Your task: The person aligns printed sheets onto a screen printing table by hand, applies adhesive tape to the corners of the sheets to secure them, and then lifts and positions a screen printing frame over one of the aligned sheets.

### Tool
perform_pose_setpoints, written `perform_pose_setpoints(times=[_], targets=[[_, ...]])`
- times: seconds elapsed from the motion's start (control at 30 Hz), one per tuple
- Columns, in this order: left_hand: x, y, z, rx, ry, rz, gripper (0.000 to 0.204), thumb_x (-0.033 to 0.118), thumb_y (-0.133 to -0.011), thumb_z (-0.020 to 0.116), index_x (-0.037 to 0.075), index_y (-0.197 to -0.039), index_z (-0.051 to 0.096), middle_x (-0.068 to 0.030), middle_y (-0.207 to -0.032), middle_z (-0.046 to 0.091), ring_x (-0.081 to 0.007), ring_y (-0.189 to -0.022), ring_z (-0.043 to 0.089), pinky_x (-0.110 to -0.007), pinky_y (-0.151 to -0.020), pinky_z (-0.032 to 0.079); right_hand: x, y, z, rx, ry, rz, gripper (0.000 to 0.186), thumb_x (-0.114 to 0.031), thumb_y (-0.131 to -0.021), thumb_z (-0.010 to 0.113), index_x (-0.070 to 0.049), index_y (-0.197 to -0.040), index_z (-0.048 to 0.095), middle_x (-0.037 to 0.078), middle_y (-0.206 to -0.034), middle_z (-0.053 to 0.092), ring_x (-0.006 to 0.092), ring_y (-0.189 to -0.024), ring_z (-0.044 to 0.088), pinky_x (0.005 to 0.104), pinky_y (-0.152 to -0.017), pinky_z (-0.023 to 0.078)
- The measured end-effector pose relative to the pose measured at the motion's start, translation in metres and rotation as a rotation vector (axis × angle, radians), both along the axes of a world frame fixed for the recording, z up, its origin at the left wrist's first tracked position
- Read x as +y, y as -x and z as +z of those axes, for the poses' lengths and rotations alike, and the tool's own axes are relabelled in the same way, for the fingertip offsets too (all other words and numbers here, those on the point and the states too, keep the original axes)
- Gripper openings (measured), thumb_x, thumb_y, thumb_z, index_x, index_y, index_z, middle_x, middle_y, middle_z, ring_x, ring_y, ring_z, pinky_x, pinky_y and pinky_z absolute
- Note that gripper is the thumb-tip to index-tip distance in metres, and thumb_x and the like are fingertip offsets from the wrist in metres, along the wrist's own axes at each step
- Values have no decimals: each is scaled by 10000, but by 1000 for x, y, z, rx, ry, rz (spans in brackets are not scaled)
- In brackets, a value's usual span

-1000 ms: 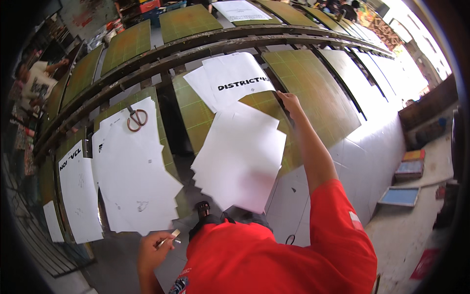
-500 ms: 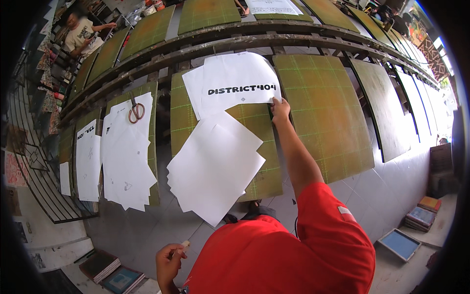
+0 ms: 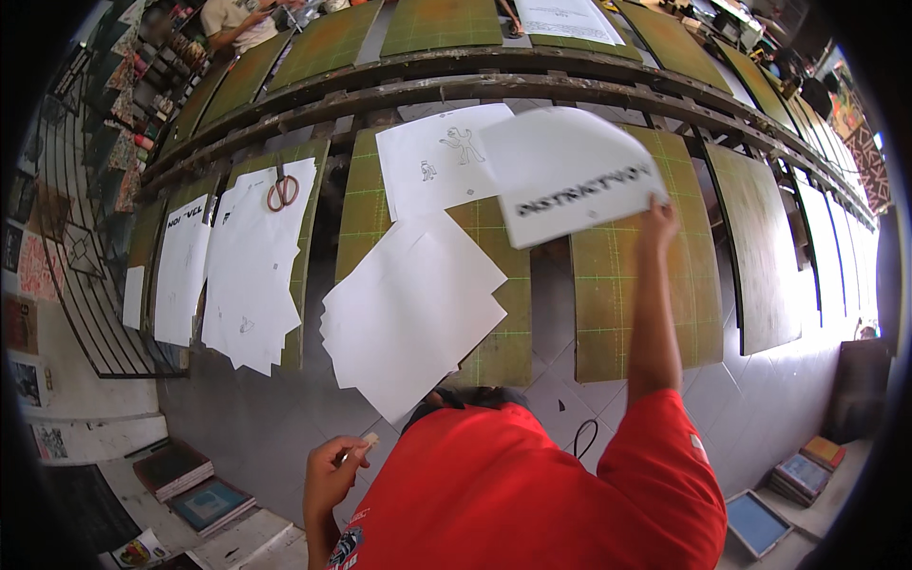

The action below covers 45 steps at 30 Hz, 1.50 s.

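Note:
My right hand [image 3: 657, 220] pinches the right edge of a white paper sheet [image 3: 560, 157] with bold black lettering, blurred by motion. The sheet hangs over the gap between two green boards. Beside it, a sheet with line-drawn figures [image 3: 432, 180] lies on the middle board [image 3: 499, 332]. Nearer to me on that board is a fanned stack of blank-looking white paper [image 3: 413, 304], overhanging the board's front edge. Low at my left side, my left hand [image 3: 330, 475] is closed on a small pale piece [image 3: 370, 442] whose kind I cannot make out.
Scissors [image 3: 283, 193] rest on more paper sheets [image 3: 252, 275] at left. A green board [image 3: 646, 313] with grid lines is at right. Dark rails [image 3: 456, 90] run behind, with further boards beyond. Framed screens [image 3: 760, 522] sit low at right. Another person [image 3: 242, 24] is far left.
My right hand has lifted the lettered sheet and carried it to the right, uncovering the sheet with drawn figures. My left hand keeps its small pale piece.

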State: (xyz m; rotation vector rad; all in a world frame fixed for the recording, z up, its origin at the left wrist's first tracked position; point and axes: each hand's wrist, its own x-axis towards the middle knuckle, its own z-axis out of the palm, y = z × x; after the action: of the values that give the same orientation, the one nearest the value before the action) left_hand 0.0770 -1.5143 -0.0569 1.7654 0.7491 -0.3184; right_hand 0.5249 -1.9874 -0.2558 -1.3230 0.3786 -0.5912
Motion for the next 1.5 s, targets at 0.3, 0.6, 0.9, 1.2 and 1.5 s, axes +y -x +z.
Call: perform_pose_setpoints(times=[0.3, 0.6, 0.9, 1.2, 1.5], targets=[[0, -24, -7, -82, 25, -64, 152, 152, -901, 625, 26, -971, 674, -26, -683, 635, -30, -483, 461, -195, -436, 349, -174, 62, -25, 462, 751, -431, 255, -128, -835, 649, 9, -1049, 644, 165, -922, 691, 288, -837, 669, 385, -742, 512], [1, -18, -6, -46, 20, 2, 154, 150, -901, 627, 27, -983, 668, -33, -697, 640, -34, -495, 467, -199, -446, 362, -103, 78, 3, 740, 1477, -797, 488, -183, -822, 679, -81, -1278, 539, 201, -1251, 575, 332, -1184, 542, 405, -981, 436], [2, -8, -16, -73, 58, 82, 149, 129, -909, 620, 25, -1009, 657, -48, -728, 644, -45, -503, 484, -190, -446, 367, 103, -3, 31, 148, 876, 561, 374, -169, -855, 660, -13, -1191, 607, 176, -1034, 691, 241, -946, 682, 342, -805, 534], [0, 14, -13, -22, 17, 195, 144, 130, -911, 623, 17, -993, 656, -61, -763, 646, -53, -555, 515, -190, -445, 370, 177, -72, -36, 578, 714, 363, 474, -376, -799, 707, 10, -1070, 654, 232, -1095, 654, 392, -1038, 621, 441, -889, 486], [2, 16, -20, -73, -15, 160, 141, 126, -912, 613, 18, -993, 656, -48, -710, 641, -45, -509, 484, -194, -444, 362, 180, -52, 19, 254, 1002, 104, 240, -253, -839, 665, -29, -925, 670, 168, -893, 674, 354, -836, 635, 449, -775, 494]])
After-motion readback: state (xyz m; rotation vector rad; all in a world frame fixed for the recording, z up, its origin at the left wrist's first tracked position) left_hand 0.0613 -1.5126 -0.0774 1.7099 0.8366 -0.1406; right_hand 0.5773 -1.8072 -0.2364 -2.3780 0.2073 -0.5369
